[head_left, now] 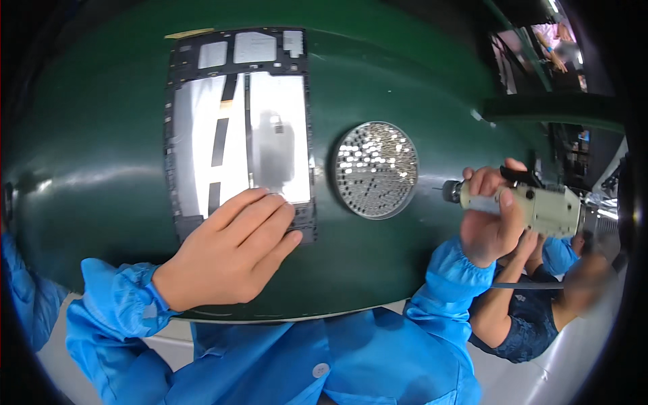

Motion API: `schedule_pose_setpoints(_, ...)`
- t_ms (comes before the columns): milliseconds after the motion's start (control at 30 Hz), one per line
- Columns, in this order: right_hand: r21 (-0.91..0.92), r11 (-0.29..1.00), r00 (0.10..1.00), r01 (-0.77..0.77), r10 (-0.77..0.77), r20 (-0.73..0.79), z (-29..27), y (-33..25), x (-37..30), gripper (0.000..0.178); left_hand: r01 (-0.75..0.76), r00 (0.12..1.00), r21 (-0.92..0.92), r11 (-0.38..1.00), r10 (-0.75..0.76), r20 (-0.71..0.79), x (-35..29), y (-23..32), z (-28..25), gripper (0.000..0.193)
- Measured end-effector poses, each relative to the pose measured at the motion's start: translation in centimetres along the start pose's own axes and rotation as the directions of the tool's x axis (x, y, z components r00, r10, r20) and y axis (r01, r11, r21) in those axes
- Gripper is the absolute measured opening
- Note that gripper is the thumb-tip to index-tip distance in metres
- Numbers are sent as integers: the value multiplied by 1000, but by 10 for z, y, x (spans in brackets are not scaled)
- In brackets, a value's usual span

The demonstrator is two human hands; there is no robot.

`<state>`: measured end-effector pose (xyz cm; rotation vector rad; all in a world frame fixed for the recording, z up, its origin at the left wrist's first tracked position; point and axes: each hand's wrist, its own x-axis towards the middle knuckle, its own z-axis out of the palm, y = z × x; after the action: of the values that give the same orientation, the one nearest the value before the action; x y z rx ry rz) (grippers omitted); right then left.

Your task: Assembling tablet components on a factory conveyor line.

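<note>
An opened tablet (260, 50), with silver battery panels and a black frame, lies on the green work surface. My left hand (233, 246) rests over its near end, fingers stretched out and touching the panel edge; it hides part of that end. My right hand (496, 206) is wrapped round a pale electric screwdriver (543, 209), held to the right with its thin bit pointing left. Between tablet and screwdriver stands a round dish (376, 170) filled with many tiny screws.
The green table (378, 263) has a curved near edge in front of me. A yellowish strip (189, 32) sticks out by the tablet's far left corner. At the right, a person in a dark shirt (533, 324) sits near my right arm, and a green rail (553, 111) stands beyond.
</note>
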<state>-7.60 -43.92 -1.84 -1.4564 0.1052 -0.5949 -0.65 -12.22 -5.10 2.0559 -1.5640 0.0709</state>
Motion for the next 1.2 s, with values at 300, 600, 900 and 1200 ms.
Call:
schedule_pose_setpoints(300, 42, 996, 984, 84, -89, 154, 34, 2, -17, 38, -78, 996, 70, 994, 74, 57, 30, -5, 15, 29)
schedule_pose_setpoints(600, 28, 998, 984, 59, -63, 165, 35, 12, -14, 36, -52, 998, -17, 999, 52, 45, 30, -9, 16, 25)
schedule_pose_setpoints(900, -37, 999, 986, 34, -27, 162, 42, 13, -12, 35, -35, 997, -34, 999, 37, 67, 31, -10, 14, 25)
schedule_pose_setpoints(1200, -32, 999, 986, 43, -38, 161, 43, 13, -14, 35, -14, 999, -48, 999, 16, 45, 31, -9, 16, 25)
